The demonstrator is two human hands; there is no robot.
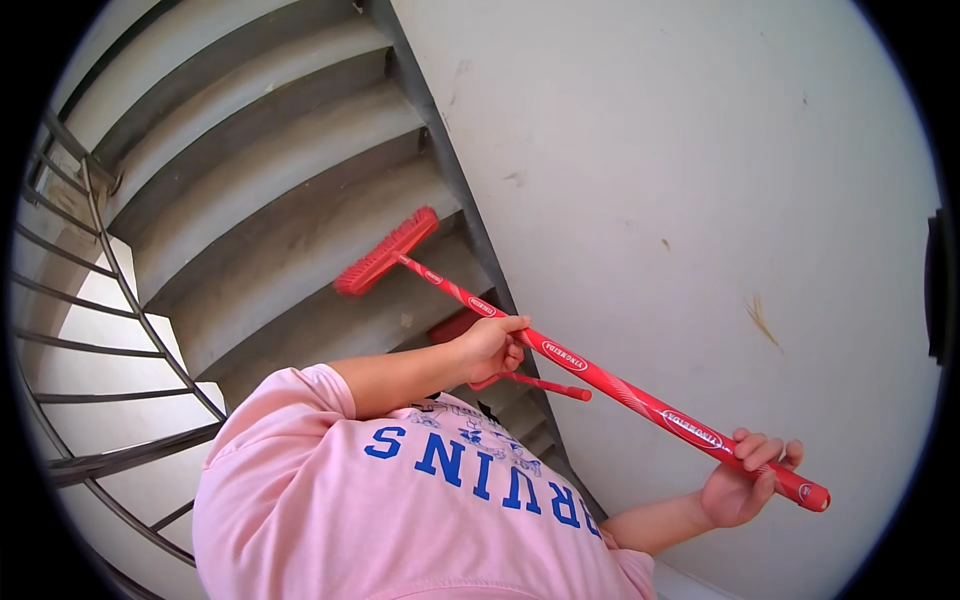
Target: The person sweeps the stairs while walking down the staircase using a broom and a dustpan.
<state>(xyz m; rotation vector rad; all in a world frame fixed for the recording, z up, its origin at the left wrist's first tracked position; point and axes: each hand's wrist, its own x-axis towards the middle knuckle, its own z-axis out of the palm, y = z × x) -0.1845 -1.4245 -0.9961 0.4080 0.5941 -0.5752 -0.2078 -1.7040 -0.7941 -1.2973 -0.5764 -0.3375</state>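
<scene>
A red broom (612,384) slants across the view, its bristled head (385,252) over the grey stairs at upper left. Partway up the handle, my left hand (492,348) is closed round it, thumb along the top. Near the handle's lower right end, my right hand (745,482) wraps round it with curled fingers. Behind my left hand shows part of a red dustpan (452,327), with a thin red handle (550,385) reaching right. My hand hides much of the dustpan; I cannot tell whether it touches it. Whether the bristles touch a step is also unclear.
Grey concrete steps (285,205) fill the upper left. A dark metal railing (130,290) curves along the left side. A pale wall (680,180) with scuffs stands on the right. My pink shirt (420,530) fills the bottom. A dark object (937,288) shows at the right edge.
</scene>
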